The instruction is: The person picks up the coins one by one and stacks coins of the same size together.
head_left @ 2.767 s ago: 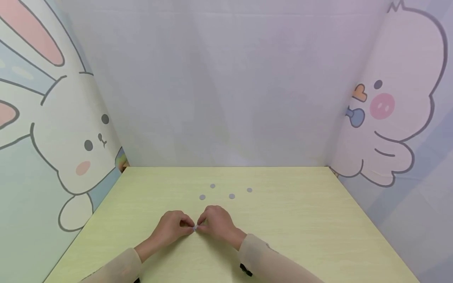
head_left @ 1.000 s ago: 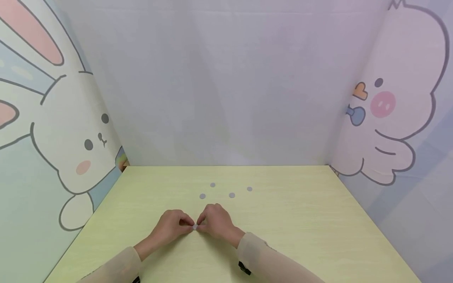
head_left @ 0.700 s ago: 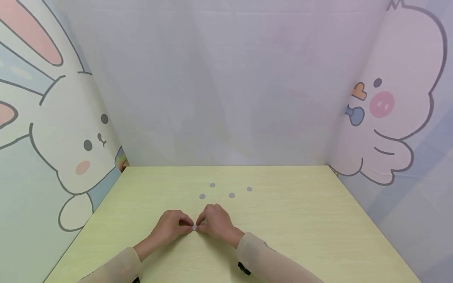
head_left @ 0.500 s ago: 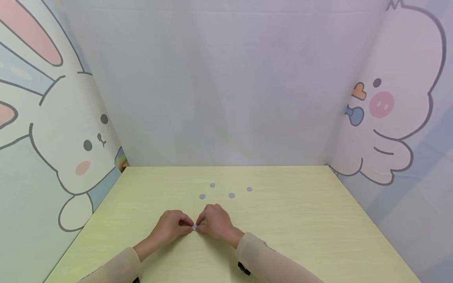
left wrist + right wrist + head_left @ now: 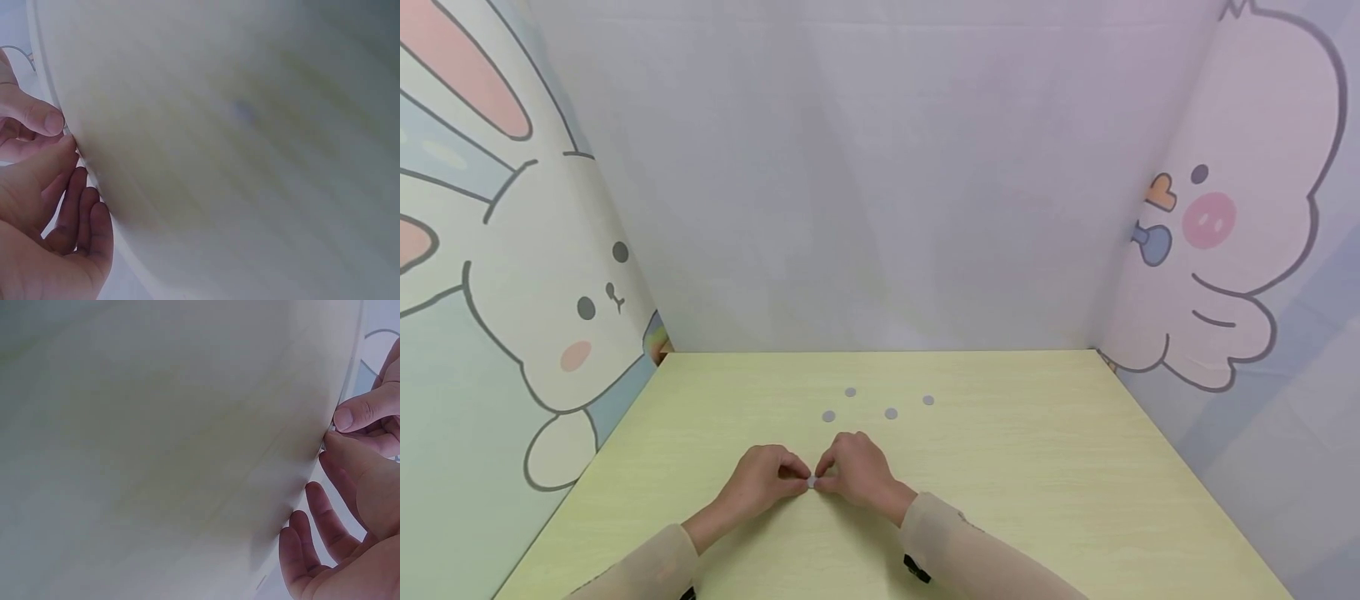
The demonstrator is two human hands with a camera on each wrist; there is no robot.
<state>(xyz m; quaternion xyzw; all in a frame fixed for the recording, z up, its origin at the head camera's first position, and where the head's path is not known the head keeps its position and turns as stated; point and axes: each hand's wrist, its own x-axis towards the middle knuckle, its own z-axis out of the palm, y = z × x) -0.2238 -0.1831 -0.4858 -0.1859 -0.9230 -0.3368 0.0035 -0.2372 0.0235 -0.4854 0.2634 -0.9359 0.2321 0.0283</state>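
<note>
In the head view, the left hand [image 5: 767,477] and the right hand [image 5: 856,468] meet low on the pale yellow desk [image 5: 1037,467], each pinching one side of a small grey disc [image 5: 812,482] between thumb and forefinger; the fingertips cover its two sides, so only its middle shows; beyond the hands lie four other discs [image 5: 891,413], well apart from the held one, and both sleeves [image 5: 985,550] run out of the frame; a rabbit print [image 5: 550,292] and a bird print [image 5: 1232,208] flank the desk, which only this view shows nearly whole; the left wrist view brings out the left hand's remaining fingers, loosely bent at the desk, with the right hand cut off behind; a bluish blur [image 5: 244,112] there is too soft to identify; the right wrist view shows the two thumb tips nearly meeting, a sliver of disc between them, its face hidden.
</note>
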